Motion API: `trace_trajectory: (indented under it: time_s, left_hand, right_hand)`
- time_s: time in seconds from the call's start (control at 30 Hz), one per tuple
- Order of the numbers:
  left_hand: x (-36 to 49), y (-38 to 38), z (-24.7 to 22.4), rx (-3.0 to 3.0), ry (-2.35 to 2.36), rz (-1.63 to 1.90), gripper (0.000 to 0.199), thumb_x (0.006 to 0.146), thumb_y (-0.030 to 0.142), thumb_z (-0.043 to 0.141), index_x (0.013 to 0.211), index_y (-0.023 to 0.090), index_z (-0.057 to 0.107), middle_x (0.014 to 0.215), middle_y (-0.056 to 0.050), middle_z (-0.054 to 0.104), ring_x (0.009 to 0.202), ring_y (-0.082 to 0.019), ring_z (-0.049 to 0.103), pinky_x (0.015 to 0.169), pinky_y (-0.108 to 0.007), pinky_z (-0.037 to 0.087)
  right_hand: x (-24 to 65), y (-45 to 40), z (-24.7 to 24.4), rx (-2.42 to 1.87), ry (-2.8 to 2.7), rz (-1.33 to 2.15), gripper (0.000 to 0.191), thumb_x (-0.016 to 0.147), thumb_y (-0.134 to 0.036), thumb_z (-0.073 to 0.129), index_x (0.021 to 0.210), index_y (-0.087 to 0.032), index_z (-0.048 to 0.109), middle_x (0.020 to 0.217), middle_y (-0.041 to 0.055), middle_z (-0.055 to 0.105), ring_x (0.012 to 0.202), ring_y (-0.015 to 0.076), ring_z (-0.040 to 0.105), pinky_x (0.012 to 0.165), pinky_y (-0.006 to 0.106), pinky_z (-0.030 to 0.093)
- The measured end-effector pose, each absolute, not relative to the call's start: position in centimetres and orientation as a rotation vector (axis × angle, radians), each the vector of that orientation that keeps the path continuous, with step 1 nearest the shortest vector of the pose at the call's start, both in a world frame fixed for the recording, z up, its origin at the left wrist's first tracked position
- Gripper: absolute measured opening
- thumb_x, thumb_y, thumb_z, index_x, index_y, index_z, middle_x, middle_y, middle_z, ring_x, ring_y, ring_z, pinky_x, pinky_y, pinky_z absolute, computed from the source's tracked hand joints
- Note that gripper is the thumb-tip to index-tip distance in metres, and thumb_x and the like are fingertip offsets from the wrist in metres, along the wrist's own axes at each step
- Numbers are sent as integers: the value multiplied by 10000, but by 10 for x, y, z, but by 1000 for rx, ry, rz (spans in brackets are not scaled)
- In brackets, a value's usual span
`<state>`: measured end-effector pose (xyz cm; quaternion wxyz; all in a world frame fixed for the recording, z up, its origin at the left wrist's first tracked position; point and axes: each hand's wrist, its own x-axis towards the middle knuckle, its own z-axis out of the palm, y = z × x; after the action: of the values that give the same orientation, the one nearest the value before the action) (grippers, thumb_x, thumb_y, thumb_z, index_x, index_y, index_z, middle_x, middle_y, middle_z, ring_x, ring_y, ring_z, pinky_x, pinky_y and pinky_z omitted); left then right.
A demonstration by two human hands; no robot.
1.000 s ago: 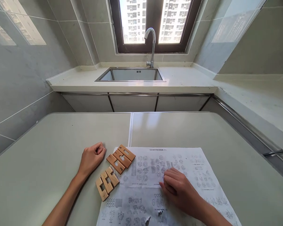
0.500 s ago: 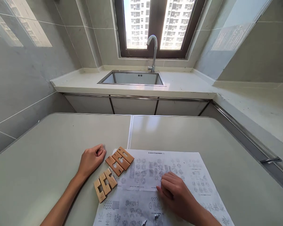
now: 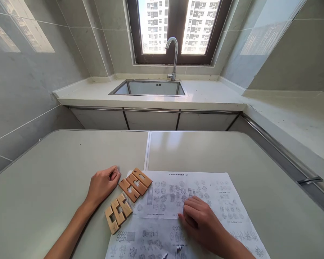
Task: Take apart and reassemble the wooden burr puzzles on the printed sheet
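Observation:
My left hand (image 3: 103, 183) rests on the table as a loose fist, its fingers curled with nothing in them. Just right of it, three darker wooden pieces with cut-outs (image 3: 135, 184) lie side by side on the paper's upper left corner. Below them, three lighter notched wooden pieces (image 3: 118, 213) lie in a slanted row across the paper's left edge. My right hand (image 3: 197, 220) lies on the printed sheet (image 3: 162, 212), fingers curled in and nothing visible in them. Small drawings cover the sheet, which has small tears near the bottom.
The pale table (image 3: 56, 172) has a seam (image 3: 148, 151) down its middle. Beyond it are a white counter (image 3: 210, 94) with a sink (image 3: 151, 88), a curved faucet (image 3: 175, 57) and a window. Another counter (image 3: 299, 118) runs along the right side.
The view has shifted slightly. Both hands and the wooden pieces keep the same places on the table and paper.

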<state>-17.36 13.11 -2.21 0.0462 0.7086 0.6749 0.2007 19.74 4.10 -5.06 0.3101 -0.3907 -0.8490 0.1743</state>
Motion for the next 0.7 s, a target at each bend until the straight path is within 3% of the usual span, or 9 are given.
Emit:
trace_trajectory:
  time_s: [0.7]
  left_hand:
    - [-169, 129, -19, 2200, 2069, 589, 308, 880, 326, 461, 649, 234, 278, 534, 46, 392, 522, -148, 311, 592, -281, 273]
  right_hand:
    - [199, 41, -50, -1040, -2237, 475, 405, 963, -92, 530, 699, -254, 268, 635, -32, 442, 589, 162, 395, 583, 313, 385]
